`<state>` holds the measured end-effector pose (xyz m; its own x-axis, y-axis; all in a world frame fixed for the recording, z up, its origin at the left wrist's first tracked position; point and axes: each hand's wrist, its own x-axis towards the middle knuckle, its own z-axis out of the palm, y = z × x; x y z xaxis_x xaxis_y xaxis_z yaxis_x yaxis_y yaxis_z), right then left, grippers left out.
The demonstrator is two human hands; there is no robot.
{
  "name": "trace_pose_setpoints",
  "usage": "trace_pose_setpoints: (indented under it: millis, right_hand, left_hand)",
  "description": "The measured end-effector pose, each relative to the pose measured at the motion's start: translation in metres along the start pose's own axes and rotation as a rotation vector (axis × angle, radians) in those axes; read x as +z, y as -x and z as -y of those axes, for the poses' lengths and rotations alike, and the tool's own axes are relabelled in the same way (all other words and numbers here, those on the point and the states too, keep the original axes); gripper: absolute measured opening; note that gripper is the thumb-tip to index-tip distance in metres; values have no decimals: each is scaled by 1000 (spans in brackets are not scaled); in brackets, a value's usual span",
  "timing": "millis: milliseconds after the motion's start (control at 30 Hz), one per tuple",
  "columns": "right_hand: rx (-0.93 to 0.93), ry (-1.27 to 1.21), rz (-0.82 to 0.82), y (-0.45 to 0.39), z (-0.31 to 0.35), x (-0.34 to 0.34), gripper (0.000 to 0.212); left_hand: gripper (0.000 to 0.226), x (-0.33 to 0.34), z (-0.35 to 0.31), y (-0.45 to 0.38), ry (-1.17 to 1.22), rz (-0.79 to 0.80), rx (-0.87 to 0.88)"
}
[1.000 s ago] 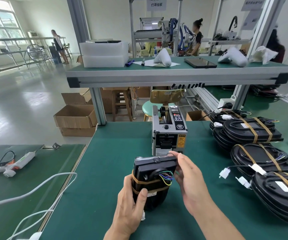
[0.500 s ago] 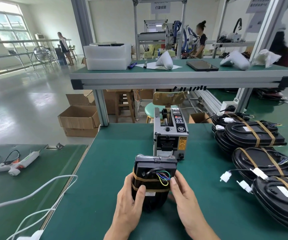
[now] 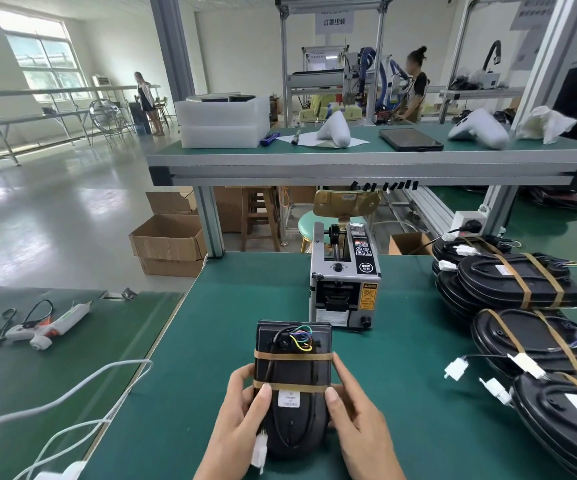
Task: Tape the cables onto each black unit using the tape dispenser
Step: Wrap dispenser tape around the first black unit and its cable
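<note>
Thumbs of the left hand (image 3: pixel 242 414) and right hand (image 3: pixel 358 420), both gripping the black unit (image 3: pixel 292 386), should press the near tape strip (image 3: pixel 294 388) flat over its cable.

Unit (image 3: pixel 293 386) before tape dispenser (image 3: pixel 345 285), taped units (image 3: pixel 522 282) stacked right

The black unit (image 3: pixel 292 386) serves as the landmark. Its near, rounded end and both long sides are partly covered by the left hand (image 3: pixel 242 420) and right hand (image 3: pixel 356 417), whose wrists the bottom edge cuts off. The print on its small white label (image 3: pixel 288 399) is too small to read. To its right, the nearest of the stacked taped units (image 3: pixel 564 420) runs off the right edge. Beyond it, the tape dispenser (image 3: pixel 344 289) hides its own tape roll.
</note>
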<state>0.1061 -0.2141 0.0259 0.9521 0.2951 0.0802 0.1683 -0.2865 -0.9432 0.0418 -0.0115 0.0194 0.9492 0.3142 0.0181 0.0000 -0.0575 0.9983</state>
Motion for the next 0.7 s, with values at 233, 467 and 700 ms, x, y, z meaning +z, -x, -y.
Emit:
trace_pose_setpoints:
  millis: [233,467,700]
  right_hand:
    - [52,-64,20,5,11,5,46]
    - [115,-19,-11,6,17,10,27]
    - [91,-14,-103,5,10,17,33]
  left_hand:
    - [18,-12,-2,-42,66,-352,-207]
    - [32,-35,-21,-164,-17,-334,-330]
    - [38,-16,-24,-243,-14,-291,-356]
